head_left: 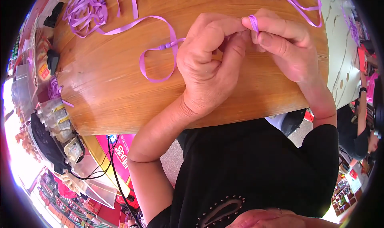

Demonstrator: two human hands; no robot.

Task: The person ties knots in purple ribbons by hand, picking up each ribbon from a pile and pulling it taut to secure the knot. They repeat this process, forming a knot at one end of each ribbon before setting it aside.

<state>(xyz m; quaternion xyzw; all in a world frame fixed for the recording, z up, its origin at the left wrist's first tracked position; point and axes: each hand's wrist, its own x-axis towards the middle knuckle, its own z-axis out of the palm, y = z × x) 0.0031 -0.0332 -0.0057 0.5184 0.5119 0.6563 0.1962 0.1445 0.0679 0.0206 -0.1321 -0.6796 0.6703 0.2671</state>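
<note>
i see the purple ribbon loop (253, 25) pinched in the fingers of my right hand (294, 48), long axis roughly fore-and-aft, with my left hand (210, 60) close on its left, its grip unclear to me.

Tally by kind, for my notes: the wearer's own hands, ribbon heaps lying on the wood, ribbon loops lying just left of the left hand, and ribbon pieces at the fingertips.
Hands: 2 (left hand, right hand)
Ribbon heap: 1
Ribbon loop: 1
Fingertip ribbon: 1
Total: 5
</note>
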